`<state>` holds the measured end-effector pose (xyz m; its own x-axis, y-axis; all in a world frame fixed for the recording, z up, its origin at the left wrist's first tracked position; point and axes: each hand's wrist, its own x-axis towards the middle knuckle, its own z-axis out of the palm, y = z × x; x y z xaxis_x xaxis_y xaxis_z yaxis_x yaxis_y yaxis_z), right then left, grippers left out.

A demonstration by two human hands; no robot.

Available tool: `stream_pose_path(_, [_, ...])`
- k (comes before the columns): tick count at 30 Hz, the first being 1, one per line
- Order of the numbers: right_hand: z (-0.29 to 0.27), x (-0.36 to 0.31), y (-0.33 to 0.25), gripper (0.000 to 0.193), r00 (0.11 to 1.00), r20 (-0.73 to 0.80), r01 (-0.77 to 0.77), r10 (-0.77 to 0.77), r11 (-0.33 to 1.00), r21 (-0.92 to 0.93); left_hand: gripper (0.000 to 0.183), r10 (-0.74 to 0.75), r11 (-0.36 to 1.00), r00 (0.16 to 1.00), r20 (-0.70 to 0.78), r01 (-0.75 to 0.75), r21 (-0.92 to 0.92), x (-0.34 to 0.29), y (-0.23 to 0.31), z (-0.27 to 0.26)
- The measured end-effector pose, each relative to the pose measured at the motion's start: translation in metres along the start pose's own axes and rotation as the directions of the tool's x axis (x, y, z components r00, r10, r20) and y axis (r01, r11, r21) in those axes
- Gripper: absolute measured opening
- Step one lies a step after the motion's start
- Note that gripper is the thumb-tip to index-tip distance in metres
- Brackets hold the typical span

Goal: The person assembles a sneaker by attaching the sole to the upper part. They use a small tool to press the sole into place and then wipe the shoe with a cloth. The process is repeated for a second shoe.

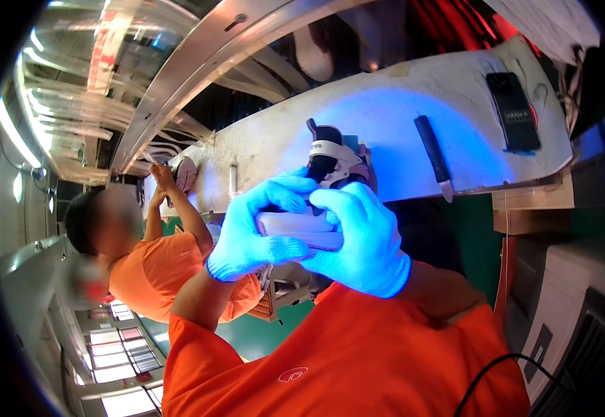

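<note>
My left hand point(250, 226) and my right hand point(365, 240), both in knit gloves lit bright blue, are wrapped round a shoe from either side. The thick pale sole point(292, 224) of the shoe shows between them. Most of its upper is hidden behind my fingers. Just beyond my hands, on the workbench point(274, 132), is a black and white sneaker point(330, 156); its lower part is partly covered by my hands. Whether it touches the held shoe I cannot tell.
A dark-handled knife point(433, 151) lies to the right, its blade tip over the bench's near edge. Farther right is a black rectangular device point(514, 111). A co-worker in orange point(160, 274) on the left handles another shoe point(185, 176). A metal beam point(177, 62) runs above the bench.
</note>
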<state>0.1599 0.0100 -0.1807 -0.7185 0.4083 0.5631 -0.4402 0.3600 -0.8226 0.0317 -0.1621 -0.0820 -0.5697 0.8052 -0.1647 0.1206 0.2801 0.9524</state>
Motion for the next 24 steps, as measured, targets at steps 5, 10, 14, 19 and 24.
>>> stream_pose_path(5, [-0.002, -0.034, 0.007, 0.078, 0.989, -0.135, -0.058, 0.065, 0.997, 0.058, 0.056, 0.016, 0.999, 0.999, 0.035, -0.017, 0.035, 0.003, -0.002, -0.001])
stream_pose_path(10, [-0.003, -0.038, 0.014, 0.078, 0.998, -0.057, 0.000, 0.008, 0.989, 0.146, 0.054, 0.015, 0.999, 0.999, 0.042, -0.018, 0.049, 0.006, 0.001, -0.003])
stream_pose_path(14, [-0.004, -0.027, 0.021, 0.078, 0.996, -0.076, -0.025, 0.035, 0.992, 0.125, 0.053, 0.048, 0.997, 0.997, 0.062, -0.052, 0.065, 0.011, -0.002, -0.006])
stream_pose_path(19, [-0.002, -0.025, 0.022, 0.078, 0.995, -0.033, -0.085, 0.090, 0.989, 0.124, 0.053, 0.065, 0.998, 0.995, 0.071, -0.067, 0.021, 0.010, -0.009, -0.014])
stream_pose_path(24, [0.005, -0.018, 0.025, 0.079, 0.997, -0.007, -0.069, 0.070, 0.991, 0.111, 0.050, -0.025, 0.990, 1.000, 0.014, 0.023, 0.141, 0.009, 0.014, -0.008])
